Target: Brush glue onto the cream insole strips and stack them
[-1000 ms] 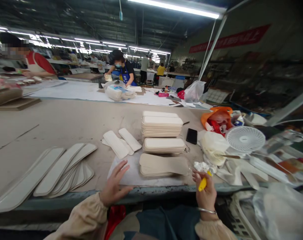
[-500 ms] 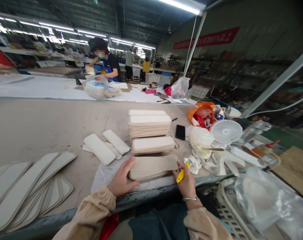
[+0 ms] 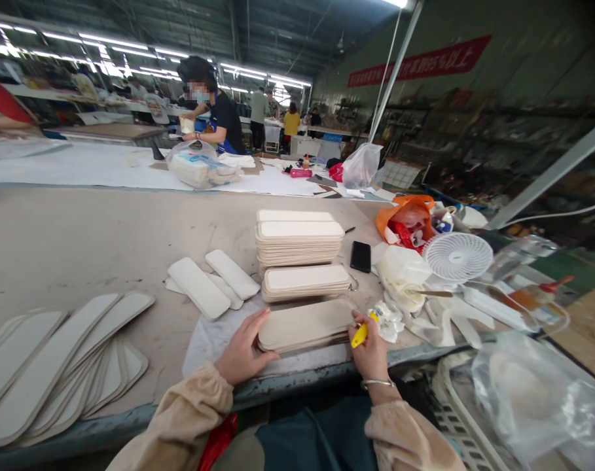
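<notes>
A low stack of flat beige panels (image 3: 304,324) with rounded corners lies in front of me at the table edge. My left hand (image 3: 245,348) rests against the stack's left end, thumb and fingers spread around its corner. At the right end is my right hand (image 3: 368,350), its fingers closed around a yellow-handled tool (image 3: 360,335) while the fingertips touch the panels' end. The tool's working end is partly hidden, so its kind is unclear. Just behind stand a short stack of white-topped panels (image 3: 304,280) and a taller one (image 3: 300,242).
Loose white panels (image 3: 199,288) lie left of the stacks, and a fanned pile (image 3: 66,366) covers the left front. On the right are a phone (image 3: 360,256), a white fan (image 3: 458,256), an orange bag (image 3: 405,219) and a plastic basket (image 3: 454,418). A co-worker (image 3: 218,118) stands across the table.
The top beige panel has settled more evenly onto the low stack between my hands. Both hands stay at its ends, and my view has shifted slightly.
</notes>
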### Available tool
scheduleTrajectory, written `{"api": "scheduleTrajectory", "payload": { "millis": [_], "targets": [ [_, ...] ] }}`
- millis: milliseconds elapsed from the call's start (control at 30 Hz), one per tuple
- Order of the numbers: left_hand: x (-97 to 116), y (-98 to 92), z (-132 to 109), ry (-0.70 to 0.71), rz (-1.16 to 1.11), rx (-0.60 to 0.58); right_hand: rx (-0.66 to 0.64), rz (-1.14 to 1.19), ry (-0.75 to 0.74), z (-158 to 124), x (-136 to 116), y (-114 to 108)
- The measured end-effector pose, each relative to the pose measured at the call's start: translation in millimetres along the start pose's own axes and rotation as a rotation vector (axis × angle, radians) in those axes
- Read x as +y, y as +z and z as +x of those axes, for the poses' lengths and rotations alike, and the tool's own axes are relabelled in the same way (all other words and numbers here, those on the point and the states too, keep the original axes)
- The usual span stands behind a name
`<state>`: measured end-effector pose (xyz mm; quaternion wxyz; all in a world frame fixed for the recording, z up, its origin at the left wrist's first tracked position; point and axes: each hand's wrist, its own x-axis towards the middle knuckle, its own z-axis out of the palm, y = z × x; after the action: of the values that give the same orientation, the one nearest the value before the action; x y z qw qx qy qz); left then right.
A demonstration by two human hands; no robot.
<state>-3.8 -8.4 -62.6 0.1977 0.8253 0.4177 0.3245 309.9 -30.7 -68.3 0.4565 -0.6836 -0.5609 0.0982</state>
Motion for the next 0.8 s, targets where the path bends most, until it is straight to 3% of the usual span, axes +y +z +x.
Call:
{"api": "scheduleTrajectory", "payload": {
  "millis": [100, 233, 333, 400, 467, 600, 800],
  "targets": [
    [2, -0.6, 0, 0.004, -0.006, 0.005, 0.056, 0.001, -0.035, 0, -3, -8],
    [4, -2.9, 0, -0.034, -0.030, 0.026, 0.063, -0.002, -0.074, -5, -17, -37],
    [4, -3.8, 0, -0.056, -0.048, 0.030, 0.068, 0.029, -0.085, -6, -38, -56],
    [4, -3.7, 1, -0.061, -0.048, 0.030, 0.083, 0.140, -0.047, -6, -57, -58],
    [3, -3.7, 1, -0.062, -0.042, 0.025, 0.032, 0.348, 0.040, -5, -76, -48],
    [1, -3.8, 2, -0.063, -0.038, 0.015, -0.242, 0.701, 0.264, -4, -101, -7],
    [-2, -1.6, 1, -0.060, -0.038, 0.002, -0.465, 0.766, 0.385, -2, -119, 46]
  ]
}}
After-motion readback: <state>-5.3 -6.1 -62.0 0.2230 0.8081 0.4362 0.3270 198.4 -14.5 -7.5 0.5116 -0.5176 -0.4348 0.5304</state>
